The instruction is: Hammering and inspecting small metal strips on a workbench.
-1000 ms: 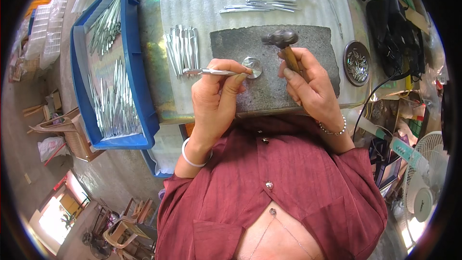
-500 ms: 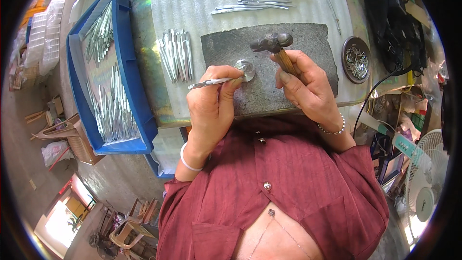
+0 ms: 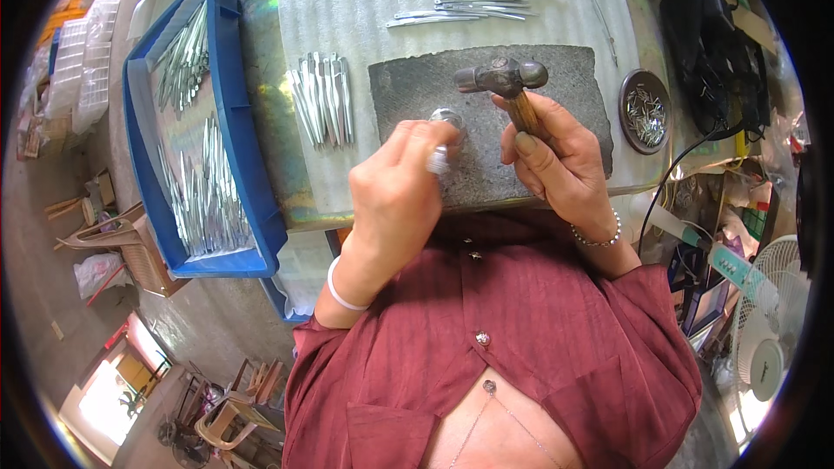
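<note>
L hand here, pinched on a blurred silvery pc; R hand clamped round the hammer, its head at R hand's 11 o'clock. Best: steady grip, L fingertips clear of that head! Round block at L hand's 1, part-hidden by fingers; strips at 11, blue tray 10; dish, R hand's 2.

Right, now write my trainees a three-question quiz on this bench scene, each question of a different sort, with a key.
1. Which hand holds the hammer?
2. True or false: the blue tray stands to the right of the dark grey slab.
3. Fill in: the small metal pieces at the right lie in a round ____.

Key: 1. The right hand. 2. False; it stands to the left. 3. Dish.
</note>
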`<state>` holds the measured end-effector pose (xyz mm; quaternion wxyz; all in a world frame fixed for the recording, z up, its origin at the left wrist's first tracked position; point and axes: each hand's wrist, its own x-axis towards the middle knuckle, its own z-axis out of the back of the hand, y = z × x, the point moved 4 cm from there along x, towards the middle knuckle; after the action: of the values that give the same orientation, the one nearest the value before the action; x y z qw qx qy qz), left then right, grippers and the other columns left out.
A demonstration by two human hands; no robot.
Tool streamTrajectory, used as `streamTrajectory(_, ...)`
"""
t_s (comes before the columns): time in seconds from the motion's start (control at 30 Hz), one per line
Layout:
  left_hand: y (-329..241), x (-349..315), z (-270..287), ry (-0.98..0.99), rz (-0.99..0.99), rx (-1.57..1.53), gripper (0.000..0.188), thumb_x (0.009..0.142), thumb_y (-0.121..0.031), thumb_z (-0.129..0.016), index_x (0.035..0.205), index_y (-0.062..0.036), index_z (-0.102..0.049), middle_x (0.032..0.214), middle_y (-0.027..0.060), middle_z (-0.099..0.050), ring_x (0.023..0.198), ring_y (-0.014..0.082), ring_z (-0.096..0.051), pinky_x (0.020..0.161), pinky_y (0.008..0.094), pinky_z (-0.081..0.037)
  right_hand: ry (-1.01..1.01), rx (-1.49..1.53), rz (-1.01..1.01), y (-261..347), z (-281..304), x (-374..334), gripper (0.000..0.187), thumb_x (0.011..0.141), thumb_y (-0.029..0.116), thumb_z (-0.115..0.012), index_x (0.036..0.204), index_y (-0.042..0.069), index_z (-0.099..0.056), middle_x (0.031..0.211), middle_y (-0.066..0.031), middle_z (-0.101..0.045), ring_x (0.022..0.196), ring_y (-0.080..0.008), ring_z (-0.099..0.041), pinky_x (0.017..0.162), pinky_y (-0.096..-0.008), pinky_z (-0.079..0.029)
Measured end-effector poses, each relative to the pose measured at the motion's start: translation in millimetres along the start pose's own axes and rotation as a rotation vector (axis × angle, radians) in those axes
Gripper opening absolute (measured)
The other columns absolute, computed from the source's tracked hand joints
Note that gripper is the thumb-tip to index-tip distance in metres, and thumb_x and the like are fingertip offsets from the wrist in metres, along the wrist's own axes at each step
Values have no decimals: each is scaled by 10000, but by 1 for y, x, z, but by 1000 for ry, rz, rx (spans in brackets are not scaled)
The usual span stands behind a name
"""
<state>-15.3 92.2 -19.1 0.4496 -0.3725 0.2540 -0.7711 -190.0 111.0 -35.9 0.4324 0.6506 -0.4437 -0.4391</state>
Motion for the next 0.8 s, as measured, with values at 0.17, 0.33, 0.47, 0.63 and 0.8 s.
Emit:
streamTrajectory(0.17, -11, 0, -2, 2, -108, 193, 294, 679, 55, -548, 956, -38, -588, 860, 135, -603, 635, 275, -611, 533, 353, -487, 38, -320, 330, 37, -19, 5, 338, 833, 108, -670, 1139, 5, -570, 732, -27, -564, 608, -96, -542, 551, -222, -444)
streamTrajectory(0.33, -6, -3, -5, 112, -153, 180, 255, 674, -7, -584, 920, -74, -594, 772, 91, -588, 619, 275, -604, 493, 364, -473, 214, -622, 630, 85, -47, 17, 208, 712, 55, -704, 894, 20, -611, 724, -102, -581, 651, -253, -619, 579, -320, -495)
streamTrajectory(0.47, -6, -2, -2, 33, -41, 8, 213, 685, -22, -594, 891, -78, -591, 762, 91, -584, 647, 269, -608, 496, 360, -479, 334, -649, 647, 88, -54, 21, 200, 713, 75, -710, 864, 6, -599, 705, -96, -580, 605, -234, -598, 536, -302, -470)
streamTrajectory(0.63, -5, -3, 4, -77, -115, 56, 222, 697, -11, -579, 911, -67, -563, 786, 93, -567, 655, 268, -612, 509, 352, -493, 261, -705, 484, 94, -53, 16, 222, 793, 15, -650, 1002, 3, -577, 809, -109, -596, 731, -216, -636, 618, -289, -501)
streamTrajectory(0.8, -3, 0, 5, -11, -74, 95, 232, 692, 21, -558, 911, -56, -552, 800, 81, -556, 649, 261, -616, 504, 345, -491, 146, -580, 226, 93, -24, -13, 366, 831, -7, -624, 1170, 0, -486, 970, -86, -595, 817, -124, -607, 674, -262, -506)
